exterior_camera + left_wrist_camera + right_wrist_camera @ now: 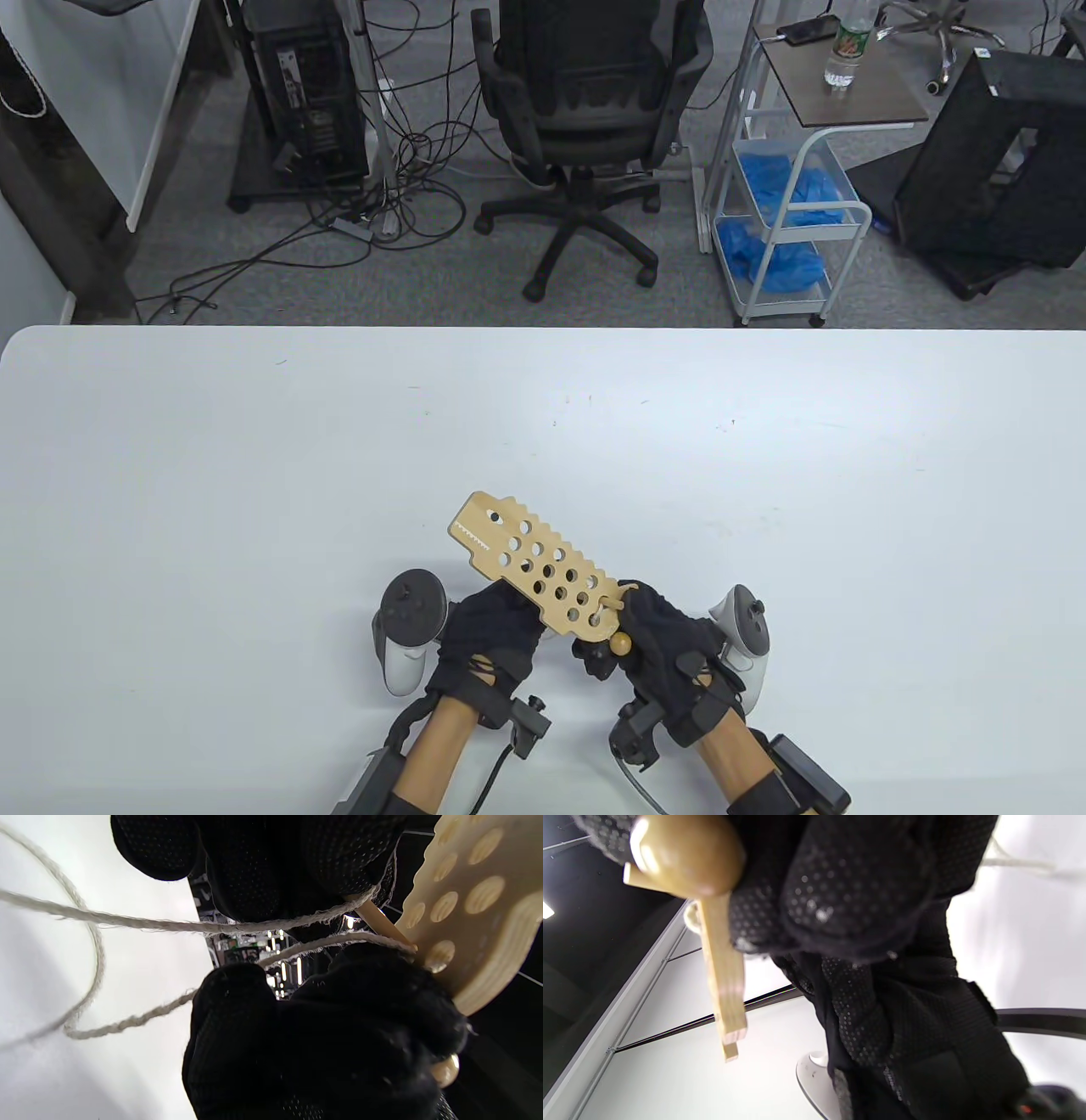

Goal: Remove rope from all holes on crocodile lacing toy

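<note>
Here, the right hand (670, 649) gripped the tail end of the crocodile lacing toy (534, 567), its fingers curled over the board's 4 o'clock end. A round wooden bead (622, 643) sat just below that end, at the fingers' edge; in the right wrist view the bead (683, 855) filled the top left corner, pressed against the gloved fingers (840, 891), with a flat wooden strip (723, 984) running down from it. Whether the fingers pinched the bead itself or only the board could not be told.

The left hand (492, 637) held the toy from underneath at its lower long edge, fingers curled up around the board. The left wrist view showed gloved fingers (322, 1043) closed under the board (475, 912), with the rope (140, 924) passing between the two hands and hanging in a slack loop toward 9 o'clock.

Toy: pale wooden plank, crocodile outline, toothed ridge along the upper edge, an eye and zigzag mouth at the head, and rows of round holes along the body. It was held above the white table (254, 475) near its front edge, head pointing to 10 o'clock, tail to 4 o'clock. Most holes visible from above looked free of rope; a short bit of rope showed only at the tail holes beside the right hand.

Both forearms entered from 6 o'clock, backs of the hands up, trackers turned outward.
</note>
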The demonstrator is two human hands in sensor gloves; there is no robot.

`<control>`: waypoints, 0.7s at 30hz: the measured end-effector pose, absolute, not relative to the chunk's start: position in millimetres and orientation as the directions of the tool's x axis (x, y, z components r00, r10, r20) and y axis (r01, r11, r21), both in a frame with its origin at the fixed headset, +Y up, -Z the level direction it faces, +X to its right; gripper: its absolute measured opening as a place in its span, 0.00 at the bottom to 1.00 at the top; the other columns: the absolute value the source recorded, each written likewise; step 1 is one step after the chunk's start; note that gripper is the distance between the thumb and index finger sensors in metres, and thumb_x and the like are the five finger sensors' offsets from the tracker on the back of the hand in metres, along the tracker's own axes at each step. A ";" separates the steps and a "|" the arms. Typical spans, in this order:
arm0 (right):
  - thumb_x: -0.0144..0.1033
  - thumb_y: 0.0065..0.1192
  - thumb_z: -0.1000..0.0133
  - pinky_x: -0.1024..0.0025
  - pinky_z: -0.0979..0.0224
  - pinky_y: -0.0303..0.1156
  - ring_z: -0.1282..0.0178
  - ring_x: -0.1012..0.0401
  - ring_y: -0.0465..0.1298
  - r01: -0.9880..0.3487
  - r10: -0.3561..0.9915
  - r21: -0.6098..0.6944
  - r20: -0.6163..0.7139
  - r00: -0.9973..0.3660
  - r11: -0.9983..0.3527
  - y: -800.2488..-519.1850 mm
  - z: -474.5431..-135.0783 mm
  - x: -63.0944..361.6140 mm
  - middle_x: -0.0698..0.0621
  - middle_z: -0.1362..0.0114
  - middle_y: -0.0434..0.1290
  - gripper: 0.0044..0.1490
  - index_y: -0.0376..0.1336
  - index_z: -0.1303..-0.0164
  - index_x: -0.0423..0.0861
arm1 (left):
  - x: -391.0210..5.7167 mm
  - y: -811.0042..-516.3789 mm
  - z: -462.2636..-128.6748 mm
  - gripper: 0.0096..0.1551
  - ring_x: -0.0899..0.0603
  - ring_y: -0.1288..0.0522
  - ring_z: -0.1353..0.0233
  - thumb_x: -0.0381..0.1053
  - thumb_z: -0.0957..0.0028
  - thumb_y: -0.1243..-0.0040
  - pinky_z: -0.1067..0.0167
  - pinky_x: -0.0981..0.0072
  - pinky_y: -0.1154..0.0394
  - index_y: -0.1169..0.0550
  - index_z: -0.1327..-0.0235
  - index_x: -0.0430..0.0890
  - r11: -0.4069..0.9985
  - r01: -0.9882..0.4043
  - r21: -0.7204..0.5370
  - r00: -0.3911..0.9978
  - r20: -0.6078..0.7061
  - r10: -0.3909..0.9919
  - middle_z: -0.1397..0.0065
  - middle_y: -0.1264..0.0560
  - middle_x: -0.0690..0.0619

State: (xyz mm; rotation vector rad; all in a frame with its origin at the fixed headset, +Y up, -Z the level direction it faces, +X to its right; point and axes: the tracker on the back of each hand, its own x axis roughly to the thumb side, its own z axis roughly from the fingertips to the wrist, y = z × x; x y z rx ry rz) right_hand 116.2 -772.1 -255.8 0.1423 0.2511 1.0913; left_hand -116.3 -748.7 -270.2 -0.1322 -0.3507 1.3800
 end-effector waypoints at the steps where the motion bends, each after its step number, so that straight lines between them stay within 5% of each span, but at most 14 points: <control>1: 0.48 0.61 0.55 0.41 0.41 0.73 0.69 0.53 0.83 -0.858 0.889 0.232 -0.132 0.438 0.457 -772.2 -255.9 116.8 0.42 0.59 0.84 0.29 0.71 0.52 0.40 | -115.8 -749.0 -270.0 0.22 0.50 0.20 0.39 0.50 0.48 0.36 0.36 0.46 0.25 0.19 0.40 0.65 0.198 -0.935 -0.293 0.155 0.166 0.974 0.37 0.15 0.60; 15: 0.47 0.61 0.52 0.41 0.41 0.73 0.68 0.52 0.83 -0.883 0.902 0.191 -0.140 0.407 0.428 -777.9 -256.4 120.1 0.41 0.58 0.83 0.28 0.71 0.52 0.40 | -105.3 -737.1 -257.7 0.21 0.47 0.23 0.36 0.53 0.49 0.31 0.34 0.44 0.27 0.17 0.41 0.62 0.241 -0.946 -0.215 0.199 0.197 0.960 0.34 0.20 0.55; 21: 0.47 0.60 0.51 0.41 0.39 0.72 0.65 0.52 0.83 -0.891 0.903 0.151 -0.113 0.415 0.428 -777.8 -258.5 129.5 0.42 0.56 0.83 0.27 0.71 0.50 0.41 | -98.1 -735.8 -256.7 0.27 0.44 0.26 0.31 0.46 0.47 0.36 0.33 0.40 0.29 0.21 0.31 0.56 0.144 -0.941 -0.307 0.088 0.187 0.978 0.28 0.22 0.52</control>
